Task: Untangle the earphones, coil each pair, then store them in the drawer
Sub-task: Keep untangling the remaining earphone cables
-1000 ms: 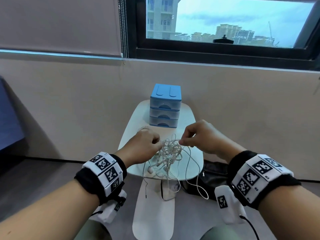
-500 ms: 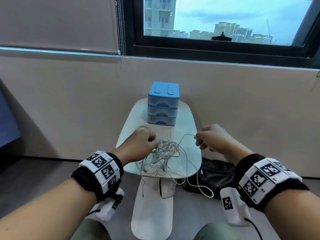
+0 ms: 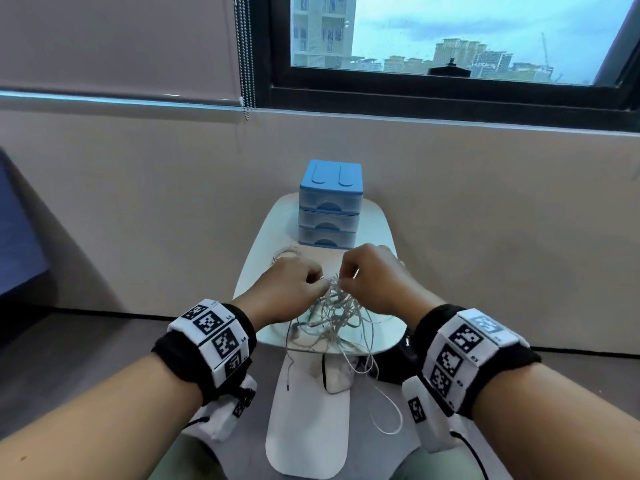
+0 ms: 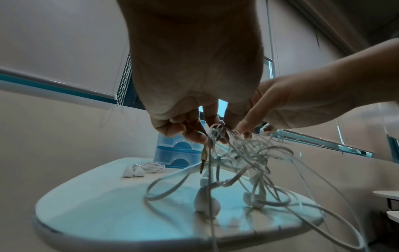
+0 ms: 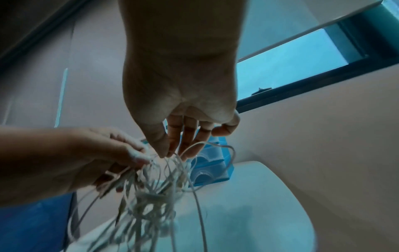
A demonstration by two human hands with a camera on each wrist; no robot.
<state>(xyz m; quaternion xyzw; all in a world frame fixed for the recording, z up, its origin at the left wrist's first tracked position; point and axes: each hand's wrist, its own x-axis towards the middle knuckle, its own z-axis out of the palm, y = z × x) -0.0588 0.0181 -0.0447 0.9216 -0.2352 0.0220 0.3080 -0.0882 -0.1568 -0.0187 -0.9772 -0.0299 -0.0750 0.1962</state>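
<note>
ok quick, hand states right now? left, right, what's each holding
Left hand: fingers curled, gripping the top of the tangled earphones.
Right hand: thumb and fingertips pinching a strand at the top of the same tangle.

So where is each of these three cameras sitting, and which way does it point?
Head: on the forehead, facing down at both wrists, the white table and blue drawer unit.
Left wrist: beneath the left hand, looking along the fingers at the tangled earphones.
Right wrist: beneath the right hand, same direction.
All three share the tangle and both hands.
</note>
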